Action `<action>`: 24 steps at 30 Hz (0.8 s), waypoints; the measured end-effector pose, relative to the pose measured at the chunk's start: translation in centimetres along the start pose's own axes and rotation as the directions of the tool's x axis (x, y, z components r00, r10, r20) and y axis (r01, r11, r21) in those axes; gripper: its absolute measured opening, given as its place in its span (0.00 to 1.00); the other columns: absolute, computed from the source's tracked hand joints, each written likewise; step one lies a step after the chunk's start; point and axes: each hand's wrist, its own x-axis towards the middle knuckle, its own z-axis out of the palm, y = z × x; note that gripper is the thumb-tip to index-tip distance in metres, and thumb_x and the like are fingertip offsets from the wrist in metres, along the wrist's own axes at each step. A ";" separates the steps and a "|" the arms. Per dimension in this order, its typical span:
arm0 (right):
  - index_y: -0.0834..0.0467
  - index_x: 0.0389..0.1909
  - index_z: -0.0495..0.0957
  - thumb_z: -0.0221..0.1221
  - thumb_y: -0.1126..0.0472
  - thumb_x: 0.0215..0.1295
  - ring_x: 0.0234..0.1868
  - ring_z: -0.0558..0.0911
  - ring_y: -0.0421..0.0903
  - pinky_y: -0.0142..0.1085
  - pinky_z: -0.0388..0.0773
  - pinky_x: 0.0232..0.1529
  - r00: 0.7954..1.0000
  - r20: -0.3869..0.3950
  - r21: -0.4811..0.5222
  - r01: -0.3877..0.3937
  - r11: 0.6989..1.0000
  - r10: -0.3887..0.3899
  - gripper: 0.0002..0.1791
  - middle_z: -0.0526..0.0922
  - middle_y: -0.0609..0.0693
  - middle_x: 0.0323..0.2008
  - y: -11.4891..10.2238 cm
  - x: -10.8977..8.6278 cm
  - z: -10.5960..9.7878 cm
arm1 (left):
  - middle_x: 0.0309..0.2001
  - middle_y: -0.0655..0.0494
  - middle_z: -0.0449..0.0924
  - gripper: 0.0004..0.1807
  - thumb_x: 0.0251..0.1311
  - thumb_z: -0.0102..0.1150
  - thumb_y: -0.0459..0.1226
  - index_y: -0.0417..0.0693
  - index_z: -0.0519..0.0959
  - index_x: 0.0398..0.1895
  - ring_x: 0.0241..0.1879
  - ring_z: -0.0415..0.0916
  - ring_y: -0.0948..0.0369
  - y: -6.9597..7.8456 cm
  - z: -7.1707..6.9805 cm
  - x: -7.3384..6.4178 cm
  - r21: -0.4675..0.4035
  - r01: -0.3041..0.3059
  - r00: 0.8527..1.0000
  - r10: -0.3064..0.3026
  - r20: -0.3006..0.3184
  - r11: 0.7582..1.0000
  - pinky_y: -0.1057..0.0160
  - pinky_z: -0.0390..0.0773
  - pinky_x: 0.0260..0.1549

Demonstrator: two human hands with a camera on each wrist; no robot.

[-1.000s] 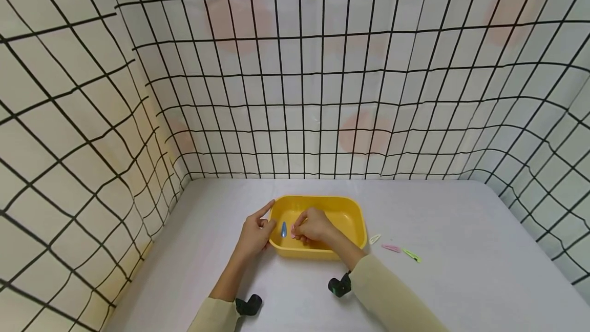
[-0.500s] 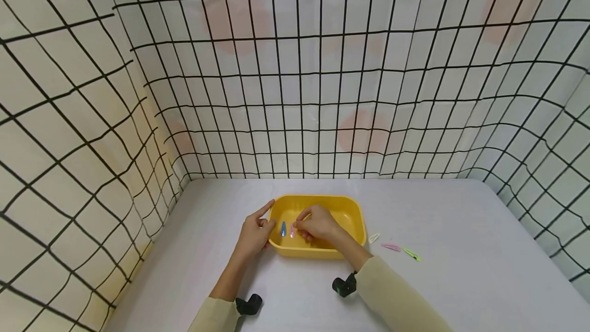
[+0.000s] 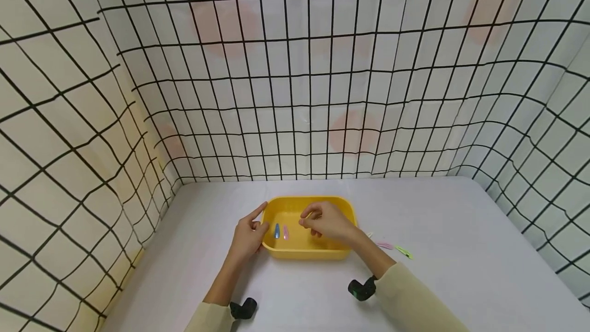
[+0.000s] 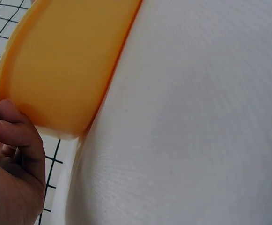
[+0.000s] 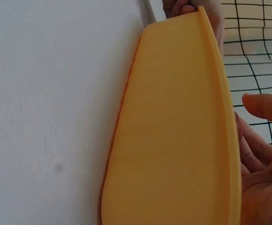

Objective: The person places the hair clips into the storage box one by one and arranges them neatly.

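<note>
A yellow plastic tray (image 3: pixel 310 254) stands on the white table. My left hand (image 3: pixel 247 233) grips its left end, thumb at the rim and index finger stretched along the side; in the left wrist view, the other fingers (image 4: pixel 21 136) curl against the outer wall. Inside the tray, a blue hair clip (image 3: pixel 277 231) and a pink hair clip (image 3: pixel 286 232) lie side by side near the left end. My right hand (image 3: pixel 328 221) hovers over the tray's right half with relaxed, bent fingers. Its thumb (image 5: pixel 264 107) is apart from the fingers in the right wrist view, and nothing shows between them.
Right of the tray lie a second pink hair clip (image 3: pixel 384 245), a green hair clip (image 3: pixel 404 252) and a white clip (image 3: pixel 370 235) partly hidden by the right arm. A black-grid backdrop (image 3: pixel 295 117) surrounds the table's back and sides.
My right hand has let go of the pink hair clip, leaving it beside the blue one, and has lifted away to the right. The left hand keeps its hold. The head view has shifted slightly.
</note>
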 end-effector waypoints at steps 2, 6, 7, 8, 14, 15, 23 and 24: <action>0.57 0.44 0.83 0.66 0.53 0.68 0.30 0.84 0.59 0.45 0.85 0.34 1.000 -0.005 0.000 0.007 1.000 -0.007 0.12 0.88 0.60 0.39 -0.1 -0.5 -0.6 | 0.16 0.56 0.67 0.33 0.66 0.59 0.36 0.66 0.71 0.75 0.09 0.64 0.60 0.0 0.0 0.0 -0.007 0.003 1.000 -0.003 0.000 1.000 0.69 0.69 0.11; 0.57 0.45 0.84 0.66 0.55 0.68 0.33 0.84 0.65 0.50 0.85 0.35 0.999 -0.040 -0.024 0.034 0.999 -0.035 0.11 0.88 0.62 0.39 -0.2 -1.6 -1.9 | 0.16 0.56 0.66 0.33 0.65 0.59 0.36 0.65 0.71 0.75 0.09 0.63 0.60 -0.1 -0.1 0.0 -0.009 0.001 1.000 -0.001 -0.007 1.000 0.69 0.69 0.11; 0.57 0.45 0.84 0.65 0.56 0.68 0.33 0.84 0.65 0.51 0.85 0.35 0.998 -0.050 -0.031 0.038 0.999 -0.040 0.11 0.88 0.62 0.39 -0.2 -1.9 -2.3 | 0.16 0.57 0.66 0.33 0.65 0.59 0.36 0.65 0.71 0.74 0.09 0.63 0.60 -0.1 0.0 0.0 -0.010 0.001 1.000 -0.001 -0.007 1.000 0.69 0.69 0.11; 0.58 0.45 0.84 0.65 0.56 0.68 0.33 0.84 0.66 0.51 0.86 0.35 0.997 -0.060 -0.037 0.045 0.998 -0.047 0.11 0.88 0.62 0.38 0.0 -2.1 -2.7 | 0.16 0.57 0.66 0.33 0.65 0.59 0.36 0.65 0.71 0.75 0.09 0.63 0.60 -0.1 0.0 0.0 -0.010 0.001 1.000 -0.001 -0.006 1.000 0.69 0.69 0.11; 0.61 0.49 0.83 0.67 0.55 0.67 0.33 0.83 0.64 0.43 0.85 0.31 0.994 -0.096 -0.026 0.057 0.998 -0.060 0.16 0.87 0.62 0.35 1.5 -3.7 -5.4 | 0.16 0.57 0.66 0.34 0.65 0.59 0.36 0.66 0.70 0.75 0.09 0.63 0.60 -0.2 0.1 0.0 -0.014 0.015 1.000 -0.015 0.005 1.000 0.69 0.68 0.10; 0.62 0.50 0.83 0.67 0.55 0.67 0.33 0.83 0.63 0.41 0.84 0.31 0.993 -0.102 -0.022 0.055 0.998 -0.057 0.17 0.87 0.62 0.36 1.7 -4.0 -5.8 | 0.16 0.57 0.66 0.34 0.65 0.59 0.36 0.66 0.70 0.75 0.09 0.63 0.60 -0.2 0.1 0.0 -0.014 0.020 1.000 -0.020 0.006 1.000 0.69 0.68 0.11; 0.63 0.53 0.82 0.66 0.53 0.69 0.33 0.82 0.56 0.36 0.84 0.33 0.987 -0.157 -0.048 0.021 0.999 -0.029 0.20 0.86 0.59 0.38 3.0 -6.4 -9.4 | 0.16 0.57 0.65 0.33 0.66 0.59 0.35 0.64 0.71 0.75 0.09 0.62 0.60 0.0 -0.1 0.1 -0.008 -0.007 1.000 0.007 -0.003 1.000 0.69 0.67 0.10; 0.62 0.52 0.82 0.65 0.52 0.69 0.34 0.82 0.56 0.37 0.84 0.33 0.986 -0.164 -0.057 0.013 0.998 -0.022 0.19 0.87 0.57 0.38 3.3 -6.8 -9.8 | 0.15 0.57 0.65 0.33 0.66 0.58 0.35 0.64 0.71 0.75 0.09 0.62 0.60 0.0 -0.1 0.0 -0.007 -0.007 1.000 0.007 -0.001 1.000 0.69 0.67 0.09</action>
